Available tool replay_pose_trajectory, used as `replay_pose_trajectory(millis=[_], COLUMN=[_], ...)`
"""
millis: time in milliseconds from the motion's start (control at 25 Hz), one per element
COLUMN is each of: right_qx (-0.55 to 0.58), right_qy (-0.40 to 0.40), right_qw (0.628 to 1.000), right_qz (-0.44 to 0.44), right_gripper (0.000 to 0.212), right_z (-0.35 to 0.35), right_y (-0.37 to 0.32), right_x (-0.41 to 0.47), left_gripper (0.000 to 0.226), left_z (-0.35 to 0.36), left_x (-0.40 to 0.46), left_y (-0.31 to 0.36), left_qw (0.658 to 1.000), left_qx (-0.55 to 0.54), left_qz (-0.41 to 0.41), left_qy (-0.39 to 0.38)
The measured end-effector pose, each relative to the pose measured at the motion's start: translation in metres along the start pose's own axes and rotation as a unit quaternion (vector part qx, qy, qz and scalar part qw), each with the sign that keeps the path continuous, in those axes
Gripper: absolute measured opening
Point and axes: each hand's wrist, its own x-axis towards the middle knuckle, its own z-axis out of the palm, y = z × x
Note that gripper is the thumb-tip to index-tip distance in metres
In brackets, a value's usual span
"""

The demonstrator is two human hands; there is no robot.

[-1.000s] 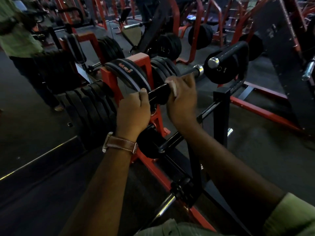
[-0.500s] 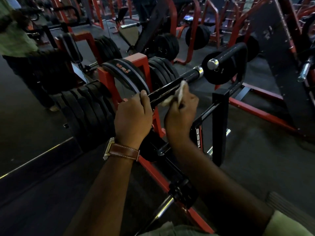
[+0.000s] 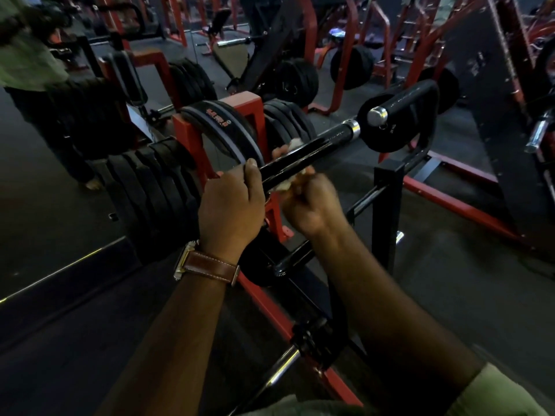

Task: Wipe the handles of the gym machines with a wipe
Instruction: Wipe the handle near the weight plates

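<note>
Dim gym floor: left hand (image 3: 231,202) grips glossy black cylindrical handle (image 3: 306,154), right hand (image 3: 312,202) curls crumpled white wipe (image 3: 285,184) round its underside; loose pinch could drop wipe, leaving chrome-collar end unwiped.

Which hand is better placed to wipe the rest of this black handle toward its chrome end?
Right. The right hand already holds the wipe wrapped under the black handle, while the left hand grips its near end, steadying it.
</note>
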Motion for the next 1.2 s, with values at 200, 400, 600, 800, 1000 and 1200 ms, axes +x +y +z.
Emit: replay_pose_trajectory(millis=[200, 400, 600, 800, 1000, 1200], right_qx=[-0.041, -0.143, -0.503, -0.621, -0.623, -0.672], right_qy=[-0.094, 0.066, 0.039, -0.046, 0.012, 0.064], right_qw=[0.994, 0.976, 0.677, 0.549, 0.568, 0.527], right_qz=[0.026, -0.153, -0.536, -0.558, -0.538, -0.516], right_gripper=[0.042, 0.012, 0.021, 0.032, 0.041, 0.06], right_z=[-0.013, -0.021, -0.049, -0.048, -0.041, -0.038], right_y=[-0.005, 0.007, 0.03, 0.003, -0.019, -0.035], right_x=[-0.013, -0.024, -0.006, 0.009, 0.018, 0.018], left_gripper=[0.049, 0.047, 0.048, 0.034, 0.035, 0.043], left_z=[0.0, 0.0, 0.001, 0.004, 0.013, 0.016], left_x=[0.003, 0.003, 0.005, 0.003, -0.003, -0.004], left_y=[-0.001, -0.003, 0.002, 0.012, 0.009, 0.008], left_qw=[1.0, 1.0, 0.999, 0.994, 0.983, 0.978], left_qx=[-0.025, -0.021, 0.047, 0.097, 0.148, 0.179], left_qz=[0.006, 0.007, -0.007, 0.043, 0.075, 0.081], left_qy=[-0.007, -0.016, -0.026, 0.009, 0.075, 0.072])
